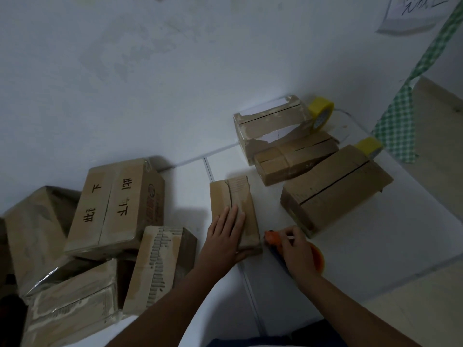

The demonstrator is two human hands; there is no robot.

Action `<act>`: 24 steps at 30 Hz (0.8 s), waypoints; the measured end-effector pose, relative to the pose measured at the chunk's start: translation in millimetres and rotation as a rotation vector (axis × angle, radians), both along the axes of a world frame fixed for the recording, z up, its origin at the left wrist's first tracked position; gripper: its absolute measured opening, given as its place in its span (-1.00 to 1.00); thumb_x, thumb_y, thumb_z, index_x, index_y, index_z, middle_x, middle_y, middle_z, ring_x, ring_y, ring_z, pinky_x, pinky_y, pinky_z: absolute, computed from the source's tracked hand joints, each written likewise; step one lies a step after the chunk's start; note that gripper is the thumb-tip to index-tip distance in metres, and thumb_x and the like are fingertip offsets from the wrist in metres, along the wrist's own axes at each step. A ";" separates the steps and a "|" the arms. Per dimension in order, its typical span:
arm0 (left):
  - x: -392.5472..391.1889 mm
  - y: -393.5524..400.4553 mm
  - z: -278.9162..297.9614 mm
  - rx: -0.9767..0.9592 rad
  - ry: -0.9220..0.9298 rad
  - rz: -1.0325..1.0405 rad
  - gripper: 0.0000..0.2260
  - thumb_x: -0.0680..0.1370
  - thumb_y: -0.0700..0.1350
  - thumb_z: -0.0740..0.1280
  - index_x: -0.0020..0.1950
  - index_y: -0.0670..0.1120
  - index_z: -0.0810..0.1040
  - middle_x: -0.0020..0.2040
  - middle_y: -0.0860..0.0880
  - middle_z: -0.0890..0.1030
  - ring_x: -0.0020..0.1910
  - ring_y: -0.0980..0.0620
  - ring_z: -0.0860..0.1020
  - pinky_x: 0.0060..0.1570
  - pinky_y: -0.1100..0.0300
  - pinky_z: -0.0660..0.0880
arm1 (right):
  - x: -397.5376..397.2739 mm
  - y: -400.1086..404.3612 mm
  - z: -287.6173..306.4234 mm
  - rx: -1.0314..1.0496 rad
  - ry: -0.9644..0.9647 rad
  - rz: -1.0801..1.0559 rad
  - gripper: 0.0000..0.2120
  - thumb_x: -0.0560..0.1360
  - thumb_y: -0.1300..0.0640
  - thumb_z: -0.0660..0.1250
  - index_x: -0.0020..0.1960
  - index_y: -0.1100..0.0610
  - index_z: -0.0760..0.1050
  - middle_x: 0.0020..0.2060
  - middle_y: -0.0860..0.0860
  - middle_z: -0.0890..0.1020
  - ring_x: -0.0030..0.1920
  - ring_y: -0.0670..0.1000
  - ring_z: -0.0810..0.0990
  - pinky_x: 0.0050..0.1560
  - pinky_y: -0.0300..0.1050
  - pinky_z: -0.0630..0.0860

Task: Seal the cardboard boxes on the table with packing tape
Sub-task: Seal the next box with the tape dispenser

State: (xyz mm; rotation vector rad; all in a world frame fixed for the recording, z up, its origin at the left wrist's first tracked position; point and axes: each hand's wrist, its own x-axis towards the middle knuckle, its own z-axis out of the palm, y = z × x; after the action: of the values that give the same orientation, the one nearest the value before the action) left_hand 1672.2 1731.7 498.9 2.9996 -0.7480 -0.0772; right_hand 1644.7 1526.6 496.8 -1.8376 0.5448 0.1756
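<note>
Nearest: the left hand lies flat, fingers straight and together, pressing the near end of a small box on the white table. The right hand, just right of that box's near corner, has its fingers curled round an orange tape dispenser; an orange roll shows behind the wrist. Whether a strip already bridges dispenser and box cannot be told.

Small box: flaps closed, centre seam dark and running near to far. Contents hidden. Likely light and fairly stiff, with worn, peeling card; it probably slides on the smooth table unless held down. Best hold: flat palm on top beside the seam, or fingers over the long edges.

Left, near to middle: 4 boxes in a heap, among them a torn box with bare corrugation, a glossy taped box and a lettered box leaning on the others.

Right, middle to far: 3 boxes, all closed, contents hidden. A long box with an open seam, a low box behind it, then a scuffed box against the wall.

Farthest: 2 yellow tape rolls, 1 beside the scuffed box, 1 behind the long box. A green checked cloth hangs at far right.
</note>
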 end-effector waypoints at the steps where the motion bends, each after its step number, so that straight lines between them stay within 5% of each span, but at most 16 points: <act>1: 0.0 0.2 -0.5 -0.001 -0.012 -0.002 -0.15 0.50 0.40 0.10 0.60 -0.13 0.08 0.60 -0.17 0.10 0.57 -0.15 0.04 0.50 -0.08 0.07 | 1.9 -1.6 -1.3 -0.033 0.019 -0.010 -0.84 0.62 0.05 0.21 -0.05 0.12 0.44 -0.12 0.04 0.55 -0.06 0.11 0.55 -0.04 0.02 0.46; 6: 0.3 0.3 -2.7 -0.021 -0.040 -0.005 -0.14 0.50 0.39 0.20 0.61 -0.12 0.07 0.61 -0.15 0.07 0.59 -0.14 0.02 0.52 -0.06 0.03 | 2.7 3.9 17.8 0.299 0.109 -0.003 -0.71 0.66 -0.05 0.08 -0.01 0.04 0.52 -0.09 -0.02 0.62 -0.07 -0.07 0.56 -0.07 -0.21 0.46; 9: 0.9 1.4 -3.1 -0.029 -0.054 -0.011 -0.15 0.50 0.37 0.20 0.61 -0.12 0.08 0.61 -0.16 0.07 0.58 -0.15 0.04 0.51 -0.02 -0.04 | -2.1 5.9 25.1 0.278 0.023 0.113 -0.73 0.63 0.01 0.18 -0.07 0.11 0.58 -0.24 -0.08 0.63 -0.17 -0.10 0.57 -0.24 -0.43 0.40; 12: 0.4 0.4 -4.4 -0.016 -0.057 -0.010 -0.16 0.51 0.38 0.16 0.60 -0.13 0.11 0.60 -0.17 0.08 0.58 -0.16 0.05 0.51 -0.04 -0.04 | -6.2 3.6 19.9 0.157 -0.109 0.190 -0.81 0.59 0.07 0.29 -0.14 0.13 0.55 -0.29 -0.05 0.62 -0.21 -0.10 0.58 -0.23 -0.38 0.42; 24: -4.5 -5.5 -8.9 0.000 -0.031 0.039 -0.20 0.55 0.36 0.11 0.61 -0.14 0.04 0.61 -0.19 0.05 0.59 -0.18 -0.01 0.51 -0.10 -0.01 | 9.6 21.5 -10.6 -0.319 -0.356 0.344 -0.87 0.61 0.20 0.18 -0.11 0.08 0.35 -0.19 -0.02 0.42 -0.26 -0.01 0.43 -0.26 -0.05 0.42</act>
State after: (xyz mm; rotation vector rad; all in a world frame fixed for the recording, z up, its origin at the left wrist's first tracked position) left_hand 1667.7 1726.1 490.1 3.0207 -0.6918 -0.0300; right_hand 1654.3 1548.1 486.2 -2.2041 0.0026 -0.0131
